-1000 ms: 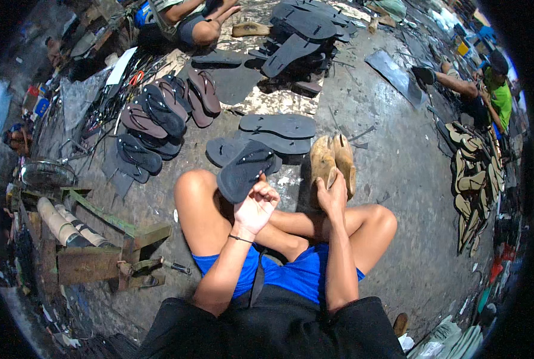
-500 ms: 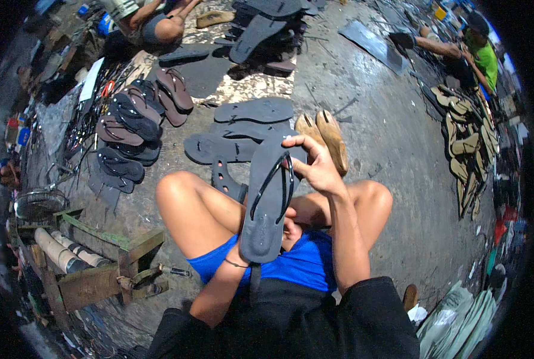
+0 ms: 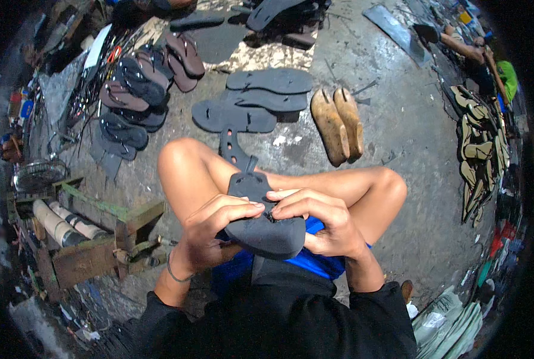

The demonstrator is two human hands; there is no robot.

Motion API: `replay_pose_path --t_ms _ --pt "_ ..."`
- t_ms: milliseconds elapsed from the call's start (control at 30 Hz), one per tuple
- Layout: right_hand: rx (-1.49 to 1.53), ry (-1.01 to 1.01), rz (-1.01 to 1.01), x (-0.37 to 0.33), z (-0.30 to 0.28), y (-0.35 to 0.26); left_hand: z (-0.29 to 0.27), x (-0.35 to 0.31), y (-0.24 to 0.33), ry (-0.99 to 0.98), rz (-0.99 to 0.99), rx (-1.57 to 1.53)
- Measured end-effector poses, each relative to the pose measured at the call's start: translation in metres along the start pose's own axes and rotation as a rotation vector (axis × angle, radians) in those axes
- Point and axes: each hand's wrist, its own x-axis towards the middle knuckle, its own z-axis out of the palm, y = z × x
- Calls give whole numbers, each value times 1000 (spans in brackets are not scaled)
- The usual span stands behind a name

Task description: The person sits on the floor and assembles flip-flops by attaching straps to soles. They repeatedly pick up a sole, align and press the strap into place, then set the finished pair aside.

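Above my lap I hold a dark grey flip-flop (image 3: 267,240) in both hands, its wide end toward me and its straps out of sight. My left hand (image 3: 213,224) is closed around its left edge, the thumb pressing on the upward face. My right hand (image 3: 324,215) grips the right edge, thumb and fingers close to a small dark spot in the middle. Just past the flip-flop lies a dark piece with holes (image 3: 228,146). Beyond that, several dark soles (image 3: 273,79) lie on the floor, left of a pair of wooden shoe lasts (image 3: 330,128).
Finished flip-flops (image 3: 141,81) are grouped at the left, near a wooden frame (image 3: 87,269) and a fan (image 3: 39,175). More soles (image 3: 273,13) are piled at the far side. At right are tan sandals (image 3: 476,149) and another person (image 3: 506,81); green sheeting (image 3: 443,323) lies near right.
The flip-flop has been turned over and around, so its straps no longer show. My right hand came down from its far end, and both hands now grip its sides.
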Motion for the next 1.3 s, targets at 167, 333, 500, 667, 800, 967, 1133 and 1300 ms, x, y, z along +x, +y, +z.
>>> replay_pose_path --t_ms 167,333,500,667,800,967,1133,1300 --pt "-136 -152 35 -9 7 -4 2 -19 -3 -131 -21 -20" --pt "-216 -277 99 2 -1 -13 2 -19 -7 -206 49 85" --pt "-68 -133 45 -5 2 2 1 -17 -13 -139 65 37" --pt "-13 7 31 12 -8 14 7 -12 -28 39 33 30" --pt "225 288 227 43 -36 33 14 4 -39 97 -156 69" --pt "39 350 347 90 -74 142 33 34 -102 390 -403 -552" --pt "-257 676 668 96 -118 277 -65 95 -181 678 -365 -385" --pt "-175 403 1212 112 -96 255 -126 113 -200 946 -333 279"
